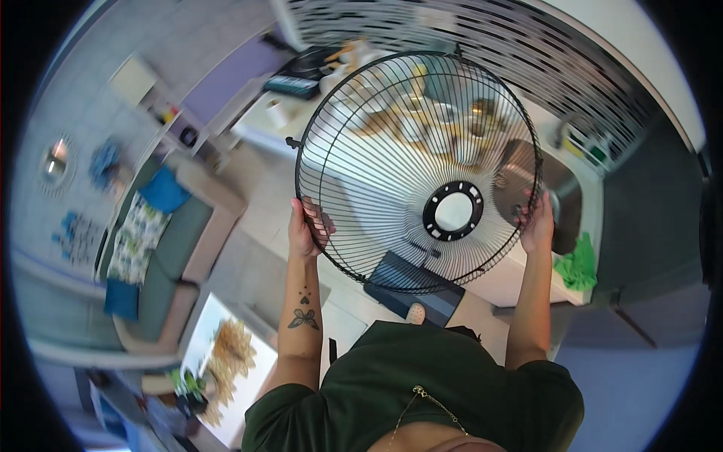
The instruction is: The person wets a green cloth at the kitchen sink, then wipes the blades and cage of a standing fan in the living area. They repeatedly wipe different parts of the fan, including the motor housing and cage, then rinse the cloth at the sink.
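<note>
A round black wire fan grille [453, 211], with a ring and an open hole near its middle, is held up in front of me between both hands. My left hand [308, 229] grips its rim at the lower left, the fingers showing behind the wires. At the lower right, my right hand [535, 223] holds the opposite side of the rim. Small clips stick out from the rim. Through the wires a white counter with several dishes shows, blurred.
Behind the grille's right side lies a metal sink [567, 178] with a faucet [565, 125]. A green cloth [579, 264] lies on the counter edge. A dark mat [415, 288] is on the floor below. At the left are a sofa [181, 248] and a white table [234, 395].
</note>
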